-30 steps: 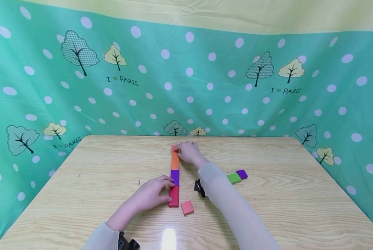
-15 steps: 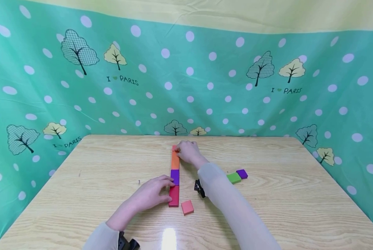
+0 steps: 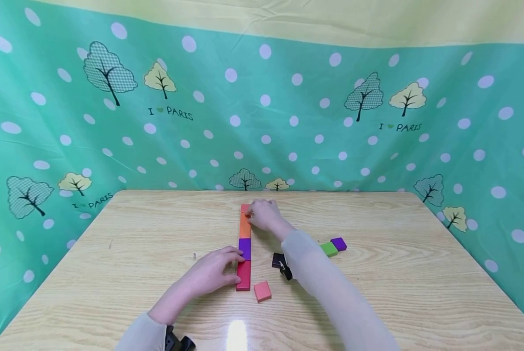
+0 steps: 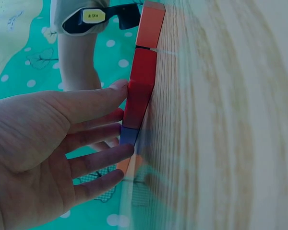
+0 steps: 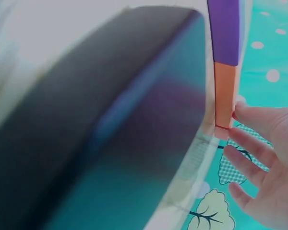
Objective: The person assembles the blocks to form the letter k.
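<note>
Here's the wooden table [image 3: 156,224], the right sleeve [image 3: 336,290] reaching across it, and up the middle, six o'clock to twelve, a row of four blocks [image 3: 244,248]! Left hand [image 3: 215,273], at the row's eight o'clock: fingers loose, thumb against the red block [image 3: 244,273], nothing gripped. Right hand [image 3: 266,215], at one o'clock: fingers extended, thumb at the orange block [image 3: 244,226], no grasp there either. The purple block [image 4: 128,136] sits between red and orange; the far coral block [image 3: 244,207] caps twelve. Outside lie the green block [image 3: 330,249] at three, the loose coral block [image 3: 262,292] at five, and the second purple block [image 3: 339,243], at green's two o'clock. Four in, three out: just over half looks lined up; whether the sleeve hides more, can't tell.
</note>
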`<state>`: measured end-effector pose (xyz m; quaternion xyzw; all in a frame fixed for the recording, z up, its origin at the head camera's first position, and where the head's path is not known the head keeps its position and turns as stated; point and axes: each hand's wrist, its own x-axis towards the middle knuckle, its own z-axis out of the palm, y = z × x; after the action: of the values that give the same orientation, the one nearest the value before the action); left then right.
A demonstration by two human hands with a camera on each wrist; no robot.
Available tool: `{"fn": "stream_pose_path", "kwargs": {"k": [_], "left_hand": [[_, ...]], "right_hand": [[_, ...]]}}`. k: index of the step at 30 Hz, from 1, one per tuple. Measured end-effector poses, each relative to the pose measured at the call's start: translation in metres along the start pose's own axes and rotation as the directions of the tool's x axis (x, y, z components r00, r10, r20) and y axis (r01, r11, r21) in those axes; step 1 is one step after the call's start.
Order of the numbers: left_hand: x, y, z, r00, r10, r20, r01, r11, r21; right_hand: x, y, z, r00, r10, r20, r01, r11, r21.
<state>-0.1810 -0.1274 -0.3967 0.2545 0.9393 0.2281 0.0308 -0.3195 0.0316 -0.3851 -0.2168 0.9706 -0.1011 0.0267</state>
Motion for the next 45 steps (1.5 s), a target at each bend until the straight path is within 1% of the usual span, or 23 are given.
{"fn": "stream_pose_path", "kwargs": {"k": [5, 8, 10, 15, 18, 22, 30, 33, 38, 45], "left_hand": [[0.0, 0.0, 0.001, 1.0, -0.004, 0.001, 0.004, 1.0, -0.006], [0.0, 0.0, 0.001, 1.0, -0.006, 0.002, 0.006, 1.0, -0.013], [0.0, 0.0, 0.001, 1.0, -0.003, 0.0, 0.003, 1.0, -0.016], [0.0, -0.001, 0.001, 1.0, 0.013, -0.009, -0.013, 1.0, -0.013], [0.0, -0.001, 0.001, 1.0, 0.018, -0.011, -0.018, 1.0, -0.009], [0.0, -0.001, 0.001, 1.0, 0.012, -0.011, -0.012, 1.0, -0.009], [0.0, -0.001, 0.001, 1.0, 0.01, -0.014, -0.01, 1.0, -0.008], [0.0, 0.0, 0.001, 1.0, 0.008, -0.017, -0.008, 1.0, -0.011], [0.0, 0.0, 0.001, 1.0, 0.009, -0.018, -0.009, 1.0, -0.008], [0.001, -0.001, 0.001, 1.0, 0.001, -0.012, -0.001, 1.0, -0.007]], "right_hand": [[-0.008, 0.001, -0.005, 1.0, -0.007, 0.021, 0.005, 0.995, 0.102], [-0.013, 0.003, -0.006, 0.999, -0.025, 0.03, 0.02, 0.99, 0.138], [-0.017, 0.004, -0.007, 0.999, -0.033, 0.041, 0.027, 0.988, 0.155], [-0.027, 0.005, -0.008, 0.996, -0.062, 0.067, 0.051, 0.986, 0.159], [-0.035, 0.007, -0.01, 0.994, -0.064, 0.083, 0.048, 0.981, 0.186], [-0.046, 0.009, -0.011, 0.993, -0.058, 0.1, 0.032, 0.971, 0.236], [-0.069, 0.013, -0.014, 0.989, -0.083, 0.123, 0.038, 0.944, 0.328], [-0.077, 0.016, -0.014, 0.989, -0.087, 0.117, 0.043, 0.941, 0.336], [-0.091, 0.022, -0.012, 0.991, -0.09, 0.102, 0.053, 0.945, 0.323], [-0.105, 0.028, -0.012, 0.99, -0.093, 0.11, 0.052, 0.943, 0.329]]}}
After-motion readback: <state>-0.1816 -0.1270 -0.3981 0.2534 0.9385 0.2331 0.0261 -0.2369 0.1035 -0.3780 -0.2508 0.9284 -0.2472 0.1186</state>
